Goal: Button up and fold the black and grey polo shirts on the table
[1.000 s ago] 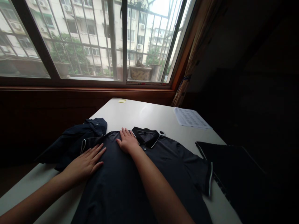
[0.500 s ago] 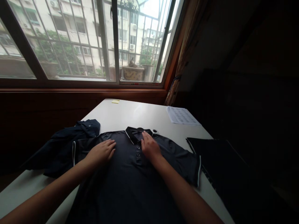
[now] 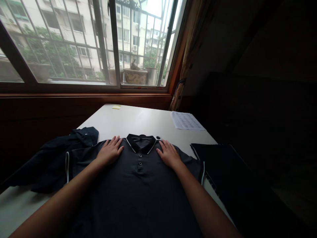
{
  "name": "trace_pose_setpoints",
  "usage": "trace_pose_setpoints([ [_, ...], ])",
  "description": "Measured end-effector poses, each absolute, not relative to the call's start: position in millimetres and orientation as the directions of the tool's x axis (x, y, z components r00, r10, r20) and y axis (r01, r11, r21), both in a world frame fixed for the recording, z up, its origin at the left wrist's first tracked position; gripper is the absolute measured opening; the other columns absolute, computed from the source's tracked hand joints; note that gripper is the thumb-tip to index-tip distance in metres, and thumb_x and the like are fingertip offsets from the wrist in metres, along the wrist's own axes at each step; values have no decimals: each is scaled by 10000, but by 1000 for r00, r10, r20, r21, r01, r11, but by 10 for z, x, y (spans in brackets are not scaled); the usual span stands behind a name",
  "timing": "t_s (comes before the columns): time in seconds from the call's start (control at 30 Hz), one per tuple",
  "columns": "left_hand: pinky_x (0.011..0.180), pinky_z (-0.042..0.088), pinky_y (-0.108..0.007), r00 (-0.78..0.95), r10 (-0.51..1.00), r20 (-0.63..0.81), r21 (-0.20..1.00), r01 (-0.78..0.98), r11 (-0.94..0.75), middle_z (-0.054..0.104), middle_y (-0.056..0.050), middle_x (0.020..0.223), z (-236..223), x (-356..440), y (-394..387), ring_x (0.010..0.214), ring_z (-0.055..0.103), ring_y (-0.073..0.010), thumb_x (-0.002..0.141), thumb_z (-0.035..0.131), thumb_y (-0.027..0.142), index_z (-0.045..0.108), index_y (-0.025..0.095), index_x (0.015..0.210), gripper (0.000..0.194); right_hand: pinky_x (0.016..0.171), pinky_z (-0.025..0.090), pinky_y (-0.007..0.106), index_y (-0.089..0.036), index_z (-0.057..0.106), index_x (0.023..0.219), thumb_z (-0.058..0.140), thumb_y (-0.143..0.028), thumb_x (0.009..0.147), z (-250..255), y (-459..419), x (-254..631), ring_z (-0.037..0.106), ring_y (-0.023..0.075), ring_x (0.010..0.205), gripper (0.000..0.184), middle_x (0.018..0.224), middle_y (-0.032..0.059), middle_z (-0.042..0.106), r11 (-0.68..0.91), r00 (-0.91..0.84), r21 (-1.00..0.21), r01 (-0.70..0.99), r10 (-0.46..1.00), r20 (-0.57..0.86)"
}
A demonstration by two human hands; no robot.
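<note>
A dark grey polo shirt point(image 3: 141, 195) lies front side up, its sleeves spread and their edges trimmed in white. Its black collar point(image 3: 132, 142) has a white stripe, and a short button placket runs down below it. My left hand point(image 3: 110, 150) rests flat on the shirt's left shoulder area, fingers stretched out. On the other shoulder, just right of the collar, lies my right hand point(image 3: 169, 153), also flat with its fingers apart. A small white ring-shaped object point(image 3: 158, 138), partly hidden, shows behind the collar near my right fingertips.
The white table point(image 3: 138, 119) carries a crumpled dark blue garment point(image 3: 56, 155) at the left and a dark folded cloth point(image 3: 223, 172) at the right edge. Printed sheets point(image 3: 187, 121) and a yellow note point(image 3: 116, 107) lie toward the back, below the barred window point(image 3: 133, 43).
My right hand has moved right, from the placket and collar to the shoulder. My left hand has slid up toward the shoulder seam. The collar now lies evenly open, and the view has shifted slightly.
</note>
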State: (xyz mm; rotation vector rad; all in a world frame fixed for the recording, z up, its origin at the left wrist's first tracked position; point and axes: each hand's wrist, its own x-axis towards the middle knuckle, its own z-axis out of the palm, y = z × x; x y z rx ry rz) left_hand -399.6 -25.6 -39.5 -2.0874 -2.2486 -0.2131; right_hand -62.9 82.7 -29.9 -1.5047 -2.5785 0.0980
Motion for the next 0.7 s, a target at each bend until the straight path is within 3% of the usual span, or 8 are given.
trace_pose_setpoints([
  [0.1, 1228, 130, -510, -96, 988, 124, 87, 993, 86, 219, -87, 1655, -386, -4001, -244, 1537, 162, -266, 1019, 325, 467, 318, 199, 1558, 602, 1237, 127, 427, -190, 270, 1585, 274, -586, 1014, -319, 927, -540, 167, 248, 1531, 695, 1665, 47, 207, 482, -482, -108, 870, 876, 25],
  [0.3, 1170, 290, -514, -179, 959, 221, 273, 955, 115, 442, -191, 1520, -77, -3887, -94, 1426, 376, -338, 979, 419, 343, 494, 109, 1418, 503, 1239, 114, 422, -143, 255, 1586, 250, -578, 1016, -343, 914, -525, 150, 244, 1536, 717, 1669, 63, 175, 483, -481, -102, 869, 875, 47],
  [0.47, 1035, 444, -360, -17, 969, 247, 346, 935, -72, 683, -79, 1181, 176, -3201, 284, 1149, 608, -250, 963, 519, 355, 590, 220, 1287, 358, 1241, 108, 417, -121, 252, 1584, 252, -568, 1020, -338, 882, -531, 143, 239, 1538, 720, 1667, 78, 176, 478, -473, -118, 870, 878, 68],
  [0.53, 984, 464, -317, 12, 973, 231, 392, 914, -105, 700, -77, 1154, 171, -2855, 493, 1107, 637, -238, 922, 609, 393, 538, 210, 1344, 465, 1242, 105, 420, -120, 246, 1586, 252, -571, 1020, -336, 884, -524, 138, 237, 1539, 723, 1668, 76, 170, 483, -478, -121, 867, 876, 70],
  [0.7, 918, 472, -328, -109, 981, 162, 507, 862, 12, 668, -216, 1233, 8, -2314, 940, 1148, 642, -304, 860, 697, 400, 446, 92, 1398, 670, 1244, 105, 415, -125, 248, 1586, 248, -581, 1021, -331, 896, -504, 127, 232, 1542, 726, 1669, 69, 160, 483, -481, -134, 865, 875, 53],
])
